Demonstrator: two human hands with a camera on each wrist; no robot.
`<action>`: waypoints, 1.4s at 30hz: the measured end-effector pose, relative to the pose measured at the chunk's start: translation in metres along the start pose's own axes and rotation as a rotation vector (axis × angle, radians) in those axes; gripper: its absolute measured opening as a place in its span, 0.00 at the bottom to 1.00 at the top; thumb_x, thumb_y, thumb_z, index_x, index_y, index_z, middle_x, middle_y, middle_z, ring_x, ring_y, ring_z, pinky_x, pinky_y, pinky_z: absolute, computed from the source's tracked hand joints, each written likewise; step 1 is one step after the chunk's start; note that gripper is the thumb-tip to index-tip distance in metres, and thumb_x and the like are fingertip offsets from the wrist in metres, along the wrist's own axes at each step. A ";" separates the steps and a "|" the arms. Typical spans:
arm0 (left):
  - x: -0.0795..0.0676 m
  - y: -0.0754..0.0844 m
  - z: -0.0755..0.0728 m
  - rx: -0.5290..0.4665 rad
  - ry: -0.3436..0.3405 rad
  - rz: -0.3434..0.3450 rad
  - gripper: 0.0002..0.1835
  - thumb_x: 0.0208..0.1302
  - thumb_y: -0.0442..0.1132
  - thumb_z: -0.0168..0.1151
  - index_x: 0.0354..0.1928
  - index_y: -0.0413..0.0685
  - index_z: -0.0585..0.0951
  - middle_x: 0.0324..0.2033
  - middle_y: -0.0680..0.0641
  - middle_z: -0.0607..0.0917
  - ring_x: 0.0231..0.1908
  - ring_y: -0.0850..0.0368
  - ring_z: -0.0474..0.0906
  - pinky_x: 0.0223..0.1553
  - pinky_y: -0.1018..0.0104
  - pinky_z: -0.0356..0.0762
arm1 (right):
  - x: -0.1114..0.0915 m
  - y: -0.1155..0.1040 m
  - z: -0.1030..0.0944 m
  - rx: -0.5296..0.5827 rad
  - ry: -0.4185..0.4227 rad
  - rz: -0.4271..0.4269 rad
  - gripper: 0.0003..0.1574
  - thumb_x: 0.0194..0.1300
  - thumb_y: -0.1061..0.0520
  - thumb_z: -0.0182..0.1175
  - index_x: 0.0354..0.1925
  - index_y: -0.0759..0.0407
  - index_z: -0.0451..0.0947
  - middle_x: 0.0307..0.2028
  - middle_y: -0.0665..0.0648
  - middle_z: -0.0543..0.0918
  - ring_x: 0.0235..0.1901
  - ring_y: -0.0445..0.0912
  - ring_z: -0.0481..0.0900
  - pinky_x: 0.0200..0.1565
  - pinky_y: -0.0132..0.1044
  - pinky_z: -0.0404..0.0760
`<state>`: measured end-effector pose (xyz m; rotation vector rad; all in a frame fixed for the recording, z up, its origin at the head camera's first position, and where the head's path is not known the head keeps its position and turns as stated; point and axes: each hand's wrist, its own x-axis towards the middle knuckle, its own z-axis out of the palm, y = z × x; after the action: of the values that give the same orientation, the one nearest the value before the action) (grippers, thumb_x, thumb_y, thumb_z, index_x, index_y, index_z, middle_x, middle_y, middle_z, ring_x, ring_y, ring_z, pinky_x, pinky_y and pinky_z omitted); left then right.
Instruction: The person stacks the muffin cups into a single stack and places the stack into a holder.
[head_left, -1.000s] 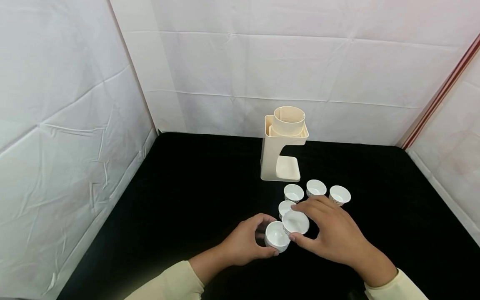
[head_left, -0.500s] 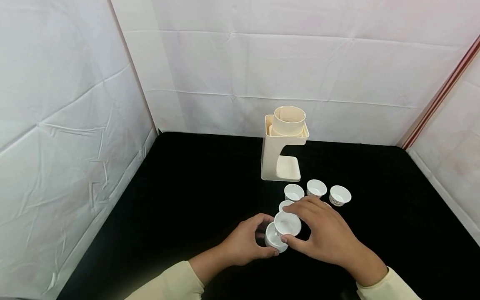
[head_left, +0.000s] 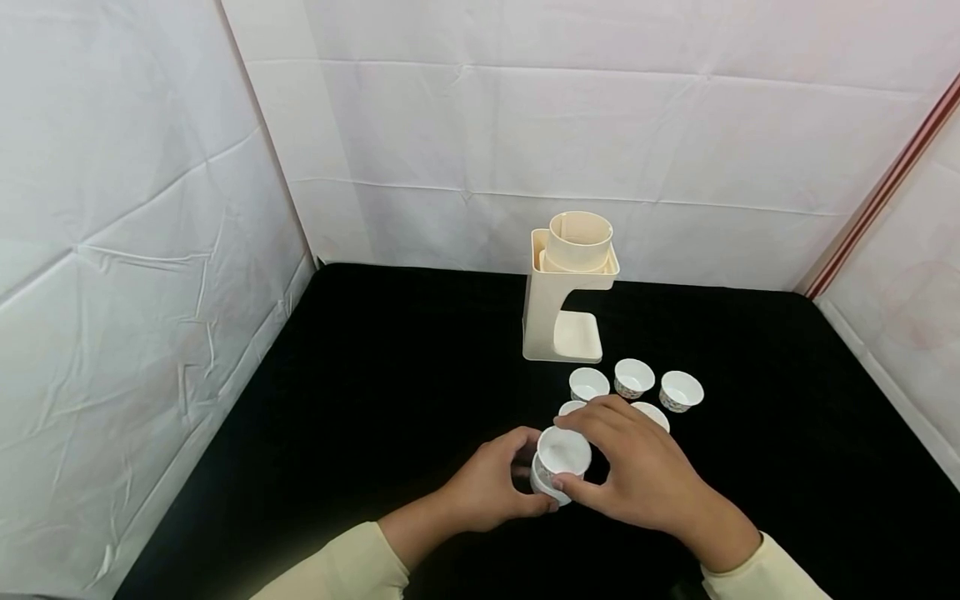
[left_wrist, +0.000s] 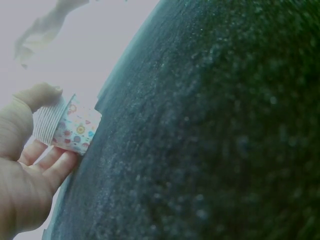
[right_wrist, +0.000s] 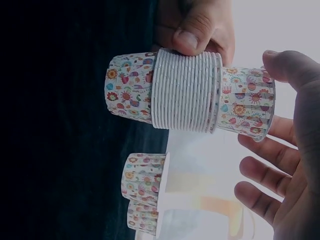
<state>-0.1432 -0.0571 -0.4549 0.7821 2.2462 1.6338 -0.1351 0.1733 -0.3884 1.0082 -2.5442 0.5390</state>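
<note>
At the near side of the black-covered desk (head_left: 405,358): pale sleeves (head_left: 341,562), one to each side. Left hand (head_left: 495,482), thumb and fingers curled round a stack (right_wrist: 185,92) of nested cups, white rims close together, flowered side below; on or just above the desk, contact unclear. Right hand (head_left: 641,467), thumb and fingertips pinching a single cup (head_left: 564,451) by the rim, mouth upward, base down in the mouth of the stack. Just beyond, partly behind the right hand: two loose cups (head_left: 654,414). Farther off, in an uneven row: three more cups (head_left: 633,376), upright, flowered where sides show. Behind these: one cream stand (head_left: 542,325), round tube (head_left: 577,252) seated in the top, flat foot (head_left: 577,337) below. At the back: white sheeting (head_left: 487,142), creased.
</note>
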 end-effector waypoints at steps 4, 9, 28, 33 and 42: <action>0.000 0.001 0.000 -0.006 -0.003 -0.003 0.34 0.56 0.36 0.79 0.63 0.46 0.72 0.55 0.54 0.79 0.55 0.63 0.79 0.56 0.73 0.79 | -0.001 0.000 0.004 0.000 -0.005 -0.006 0.35 0.52 0.36 0.77 0.55 0.49 0.83 0.49 0.42 0.83 0.53 0.40 0.76 0.52 0.42 0.83; 0.000 0.000 0.001 -0.019 -0.005 0.001 0.34 0.57 0.36 0.78 0.63 0.47 0.72 0.55 0.53 0.79 0.55 0.63 0.80 0.55 0.73 0.79 | -0.003 0.001 0.008 -0.001 -0.021 0.001 0.36 0.52 0.35 0.77 0.55 0.49 0.83 0.49 0.41 0.82 0.53 0.39 0.76 0.52 0.41 0.83; -0.001 0.001 0.000 -0.033 -0.001 -0.022 0.34 0.57 0.37 0.79 0.64 0.48 0.73 0.55 0.53 0.79 0.53 0.62 0.81 0.53 0.73 0.81 | -0.011 0.003 0.023 -0.007 -0.060 0.015 0.37 0.49 0.36 0.78 0.56 0.43 0.82 0.49 0.39 0.81 0.54 0.37 0.74 0.51 0.40 0.83; -0.001 0.002 0.000 -0.024 0.000 -0.025 0.34 0.57 0.39 0.79 0.64 0.48 0.73 0.55 0.53 0.79 0.53 0.62 0.81 0.54 0.73 0.80 | -0.012 0.003 0.022 0.001 -0.059 0.011 0.37 0.50 0.35 0.78 0.56 0.44 0.82 0.49 0.39 0.81 0.55 0.37 0.74 0.53 0.40 0.83; 0.000 0.003 0.000 -0.016 -0.010 -0.018 0.34 0.55 0.34 0.80 0.62 0.48 0.74 0.53 0.54 0.79 0.54 0.62 0.80 0.55 0.73 0.80 | -0.015 0.012 0.013 -0.007 -0.034 0.046 0.35 0.55 0.35 0.75 0.57 0.49 0.82 0.50 0.42 0.82 0.55 0.40 0.76 0.53 0.44 0.83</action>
<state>-0.1424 -0.0568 -0.4519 0.7624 2.2236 1.6345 -0.1359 0.1838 -0.4091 0.9671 -2.6029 0.5289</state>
